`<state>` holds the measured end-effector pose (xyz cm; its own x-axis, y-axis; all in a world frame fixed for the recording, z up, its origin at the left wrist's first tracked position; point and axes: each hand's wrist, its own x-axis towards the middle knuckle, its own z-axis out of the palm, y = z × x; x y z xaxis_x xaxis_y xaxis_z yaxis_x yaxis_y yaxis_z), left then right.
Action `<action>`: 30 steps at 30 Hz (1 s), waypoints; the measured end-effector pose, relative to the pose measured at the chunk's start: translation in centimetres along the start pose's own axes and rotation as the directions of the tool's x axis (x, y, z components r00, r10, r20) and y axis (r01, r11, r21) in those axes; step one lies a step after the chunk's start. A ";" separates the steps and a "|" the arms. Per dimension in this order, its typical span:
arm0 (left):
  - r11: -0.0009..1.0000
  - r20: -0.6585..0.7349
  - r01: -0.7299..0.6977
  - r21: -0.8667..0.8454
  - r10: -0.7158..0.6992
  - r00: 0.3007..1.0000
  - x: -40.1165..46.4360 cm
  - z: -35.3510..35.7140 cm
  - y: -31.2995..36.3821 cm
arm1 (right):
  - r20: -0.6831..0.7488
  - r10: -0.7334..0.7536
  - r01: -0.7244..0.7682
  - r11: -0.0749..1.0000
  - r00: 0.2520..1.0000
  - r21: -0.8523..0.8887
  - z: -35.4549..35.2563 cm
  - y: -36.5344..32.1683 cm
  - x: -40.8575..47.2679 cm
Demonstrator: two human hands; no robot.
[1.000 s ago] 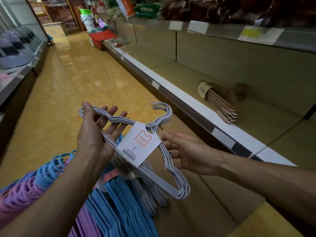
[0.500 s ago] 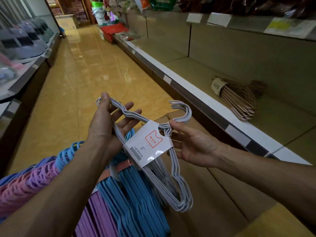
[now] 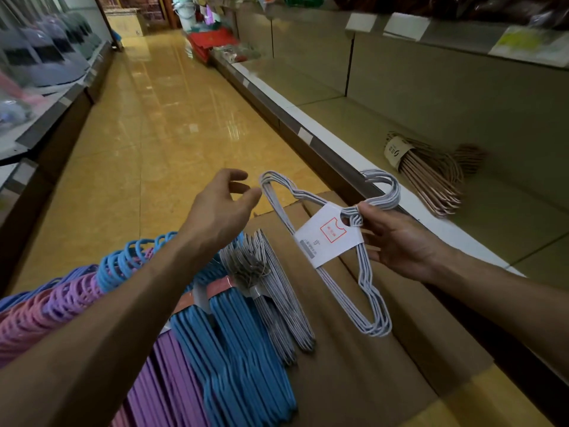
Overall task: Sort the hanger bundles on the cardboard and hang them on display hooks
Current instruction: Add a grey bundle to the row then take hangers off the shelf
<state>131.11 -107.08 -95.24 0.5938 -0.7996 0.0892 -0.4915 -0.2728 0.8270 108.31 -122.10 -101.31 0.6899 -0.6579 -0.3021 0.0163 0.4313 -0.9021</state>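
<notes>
Your right hand (image 3: 400, 241) pinches the white hanger bundle (image 3: 335, 251) at the twisted neck just below its hooks, thumb on top and fingers behind the white paper band (image 3: 328, 238). The bundle hangs tilted in the air above the cardboard (image 3: 385, 349), its hooks up toward the shelf edge (image 3: 326, 140) and its far shoulder pointing at your left hand (image 3: 224, 208). That left hand holds nothing; its grip is loose, fingers lightly bent, fingertips just beside the bundle's shoulder but apart from it.

On the cardboard below lie more bundles side by side: a grey bundle (image 3: 277, 300) nearest the bare cardboard, then blue hangers (image 3: 240, 359), then purple hangers (image 3: 172, 380), with pink ones (image 3: 27, 322) at the far left under your left forearm. On the shelf to your right rests a rose-gold hanger bundle (image 3: 431, 177) with a paper sleeve round it. The aisle floor (image 3: 160, 124) is glossy yellow tile.
</notes>
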 end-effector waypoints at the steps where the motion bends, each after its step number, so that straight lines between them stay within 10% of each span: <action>1: 0.999 0.011 -0.019 0.042 0.018 1.000 0.0 0.1 0.0 | -0.022 -0.010 0.009 0.999 1.000 -0.043 -0.5 0.2 0.2; 8: 0.908 0.147 -0.160 0.386 0.111 0.983 -0.1 -0.1 -0.7 | -0.129 -0.134 0.073 0.916 0.983 -0.393 -0.4 2.0 1.4; 14: 0.855 0.180 -0.215 0.472 0.146 0.973 0.1 -0.5 -0.9 | -0.116 -0.296 0.089 0.598 0.948 -0.796 2.0 4.3 3.7; 23: 0.511 0.411 -0.405 0.758 0.108 0.905 -0.5 0.0 -3.9 | -0.033 -0.255 0.079 0.418 0.966 -0.905 6.4 8.1 5.6; 30: 0.599 0.425 -0.370 0.710 0.054 0.903 -0.2 -0.2 -5.5 | 0.026 -0.248 0.153 0.509 0.969 -0.847 7.8 9.8 7.0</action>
<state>133.82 -105.37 -99.72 0.2392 -0.9646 -0.1110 -0.9665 -0.2475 0.0683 118.96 -117.63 -109.88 0.6829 -0.7279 -0.0613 -0.4992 -0.4038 -0.7667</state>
